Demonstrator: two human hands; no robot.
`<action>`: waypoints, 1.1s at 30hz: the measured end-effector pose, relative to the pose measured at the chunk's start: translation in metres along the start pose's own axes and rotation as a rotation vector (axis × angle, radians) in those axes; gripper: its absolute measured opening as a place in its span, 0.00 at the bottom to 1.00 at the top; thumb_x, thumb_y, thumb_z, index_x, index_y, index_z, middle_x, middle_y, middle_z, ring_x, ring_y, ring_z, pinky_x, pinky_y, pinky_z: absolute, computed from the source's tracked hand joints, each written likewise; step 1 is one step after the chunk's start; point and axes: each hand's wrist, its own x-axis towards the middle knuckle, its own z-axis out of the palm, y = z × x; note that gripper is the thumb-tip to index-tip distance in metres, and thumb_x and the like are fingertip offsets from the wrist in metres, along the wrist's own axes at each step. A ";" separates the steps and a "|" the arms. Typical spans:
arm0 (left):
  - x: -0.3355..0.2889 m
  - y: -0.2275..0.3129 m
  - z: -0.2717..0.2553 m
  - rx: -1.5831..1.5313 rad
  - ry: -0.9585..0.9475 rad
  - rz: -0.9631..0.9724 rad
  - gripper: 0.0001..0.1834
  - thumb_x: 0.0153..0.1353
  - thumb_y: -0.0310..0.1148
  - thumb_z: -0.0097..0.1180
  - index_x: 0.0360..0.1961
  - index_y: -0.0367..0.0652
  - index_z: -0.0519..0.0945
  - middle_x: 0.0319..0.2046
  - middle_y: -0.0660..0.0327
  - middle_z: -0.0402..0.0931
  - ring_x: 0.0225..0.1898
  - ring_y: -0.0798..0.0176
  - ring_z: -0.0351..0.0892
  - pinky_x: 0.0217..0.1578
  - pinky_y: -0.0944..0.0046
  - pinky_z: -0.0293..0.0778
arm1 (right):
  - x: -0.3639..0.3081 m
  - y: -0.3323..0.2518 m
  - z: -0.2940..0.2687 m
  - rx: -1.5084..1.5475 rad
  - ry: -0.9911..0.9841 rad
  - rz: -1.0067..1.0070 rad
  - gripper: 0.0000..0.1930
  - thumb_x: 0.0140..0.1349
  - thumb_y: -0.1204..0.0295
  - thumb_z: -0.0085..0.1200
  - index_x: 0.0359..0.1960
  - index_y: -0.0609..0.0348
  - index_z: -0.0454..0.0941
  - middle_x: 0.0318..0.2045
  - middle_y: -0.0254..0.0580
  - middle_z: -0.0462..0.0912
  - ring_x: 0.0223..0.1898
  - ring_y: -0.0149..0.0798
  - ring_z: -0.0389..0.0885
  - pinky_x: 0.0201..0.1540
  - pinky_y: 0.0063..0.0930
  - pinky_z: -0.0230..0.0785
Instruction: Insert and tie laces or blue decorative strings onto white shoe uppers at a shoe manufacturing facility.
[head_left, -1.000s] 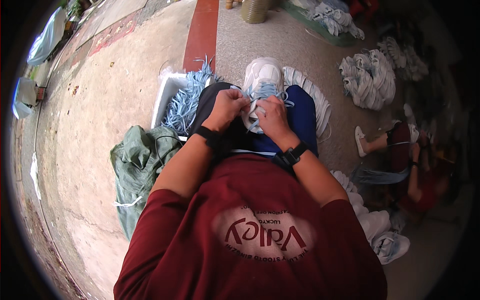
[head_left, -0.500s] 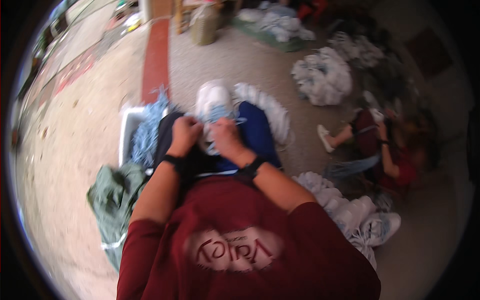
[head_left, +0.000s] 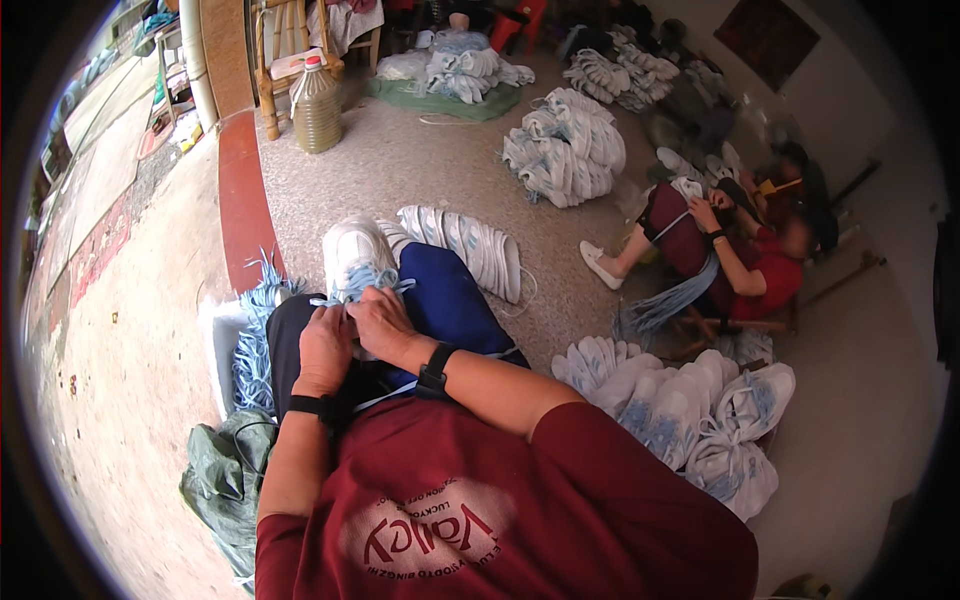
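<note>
A white sneaker (head_left: 352, 245) rests on my lap, its toe pointing away from me. Light blue shoelace (head_left: 362, 281) crosses its front, with loose loops at the sides. My left hand (head_left: 325, 352) is closed at the near left of the shoe, fingertips pinching the lace beside the opening. Close against it, my right hand (head_left: 384, 326) has bent fingers pinched on the lace at the near right. The fingers hide the shoe's heel end and the exact grip. Blue cloth (head_left: 448, 300) covers my right thigh under the shoe.
A white bin (head_left: 215, 350) of blue laces (head_left: 256, 350) stands at my left, near a green sack (head_left: 222, 480). White shoes are lined up (head_left: 470, 245) ahead and heaped (head_left: 680, 400) at my right. A co-worker (head_left: 750, 255) sits at right. A large jug (head_left: 316, 110) stands ahead.
The view has turned, so the surroundings sit further left and lower, and the blur has cleared. My hands have drawn closer together at the shoe, which stays on my lap.
</note>
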 end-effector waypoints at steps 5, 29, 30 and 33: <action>-0.003 -0.012 0.003 -0.037 0.113 -0.038 0.07 0.54 0.28 0.51 0.26 0.35 0.77 0.21 0.50 0.75 0.24 0.50 0.76 0.26 0.58 0.71 | 0.005 -0.010 0.009 -0.056 0.096 -0.051 0.05 0.48 0.71 0.50 0.18 0.56 0.74 0.22 0.46 0.73 0.32 0.45 0.72 0.38 0.39 0.59; -0.005 -0.013 0.006 -0.426 0.113 -0.458 0.12 0.47 0.23 0.62 0.30 0.38 0.70 0.21 0.65 0.72 0.23 0.73 0.70 0.26 0.73 0.69 | -0.033 0.002 -0.037 -0.250 -0.347 -0.305 0.07 0.46 0.71 0.56 0.28 0.57 0.75 0.25 0.44 0.74 0.35 0.45 0.72 0.34 0.38 0.62; -0.007 -0.017 0.007 -0.428 0.121 -0.458 0.12 0.47 0.23 0.62 0.30 0.38 0.70 0.21 0.65 0.72 0.23 0.73 0.70 0.26 0.73 0.69 | -0.029 -0.001 -0.037 -0.214 -0.334 -0.301 0.07 0.46 0.69 0.57 0.27 0.55 0.75 0.25 0.42 0.74 0.34 0.44 0.72 0.33 0.38 0.61; -0.008 -0.022 0.003 -0.542 0.167 -0.441 0.09 0.52 0.26 0.60 0.30 0.39 0.70 0.21 0.67 0.72 0.23 0.75 0.69 0.24 0.75 0.67 | -0.026 -0.004 -0.047 -0.123 -0.287 -0.225 0.07 0.44 0.67 0.59 0.24 0.52 0.76 0.24 0.40 0.74 0.33 0.42 0.73 0.33 0.37 0.60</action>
